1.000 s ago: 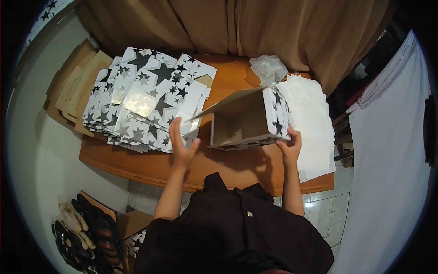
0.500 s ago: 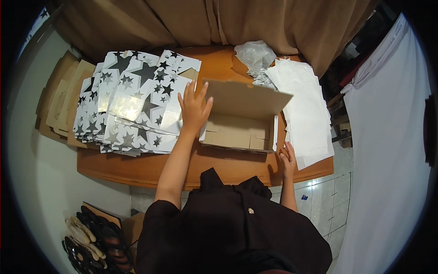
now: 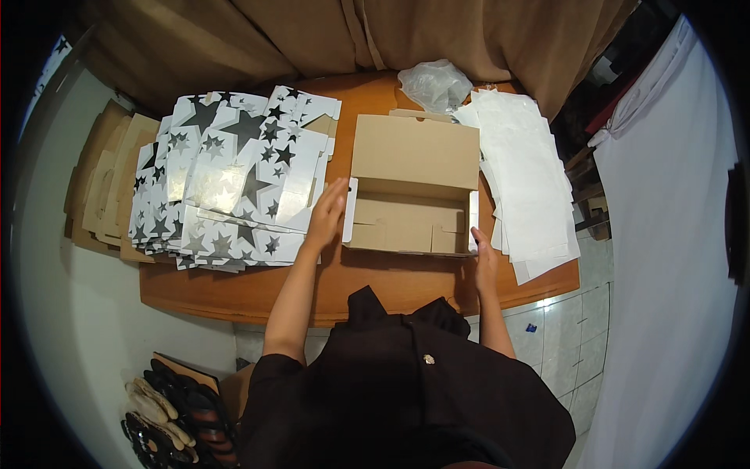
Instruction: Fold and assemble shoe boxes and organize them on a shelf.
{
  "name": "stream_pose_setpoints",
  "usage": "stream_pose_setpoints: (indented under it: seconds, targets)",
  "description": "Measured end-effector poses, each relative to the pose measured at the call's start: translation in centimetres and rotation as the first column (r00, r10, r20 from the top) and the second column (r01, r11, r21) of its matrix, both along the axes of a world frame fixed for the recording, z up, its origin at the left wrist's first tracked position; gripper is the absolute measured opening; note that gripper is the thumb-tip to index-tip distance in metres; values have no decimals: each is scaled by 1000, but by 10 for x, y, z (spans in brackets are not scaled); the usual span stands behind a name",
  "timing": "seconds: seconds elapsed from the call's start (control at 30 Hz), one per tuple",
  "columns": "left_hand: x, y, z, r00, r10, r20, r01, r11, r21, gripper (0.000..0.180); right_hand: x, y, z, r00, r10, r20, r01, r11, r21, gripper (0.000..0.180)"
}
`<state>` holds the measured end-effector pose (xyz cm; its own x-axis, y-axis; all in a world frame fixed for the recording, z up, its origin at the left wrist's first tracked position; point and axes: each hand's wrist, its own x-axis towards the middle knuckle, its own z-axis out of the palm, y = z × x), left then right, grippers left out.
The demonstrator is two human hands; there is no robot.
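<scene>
An assembled cardboard box (image 3: 416, 213) stands on the wooden table before me, plain brown inside, its lid (image 3: 416, 148) raised and tilted back. White side flaps stick out at its left and right ends. My left hand (image 3: 326, 217) is beside the left flap, fingers stretched out and nothing in the palm. At the box's near right corner, my right hand (image 3: 485, 262) has its fingers extended, the tips against the right flap. To the left lie stacked flat box blanks (image 3: 234, 172), white with black and grey stars.
Plain brown cardboard sheets (image 3: 101, 180) lean at the far left. White paper sheets (image 3: 527, 184) are stacked right of the box, with a crumpled clear plastic bag (image 3: 434, 84) behind. Brown curtain (image 3: 297, 35) hangs along the back; shoes (image 3: 183, 414) sit at lower left.
The box's lid has swung back and the box now faces me squarely. My left hand has come down from the lid to the left flap; my right hand has moved up to the right corner.
</scene>
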<state>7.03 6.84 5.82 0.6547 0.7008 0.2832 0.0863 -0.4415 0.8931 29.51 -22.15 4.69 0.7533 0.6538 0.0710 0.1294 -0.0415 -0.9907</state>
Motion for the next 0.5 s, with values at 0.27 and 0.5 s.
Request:
stream_pose_setpoints:
  seconds: [0.27,0.5]
  targets:
    - [-24,-36,-10,994,34,-103,-39,998,-46,32,29,11,24,993,111,-34,-116,967,-226,43]
    - [-63,-53,6,953,-40,-299,68,994,85,37,5,-4,30,935,329,133,-278,912,-301,48]
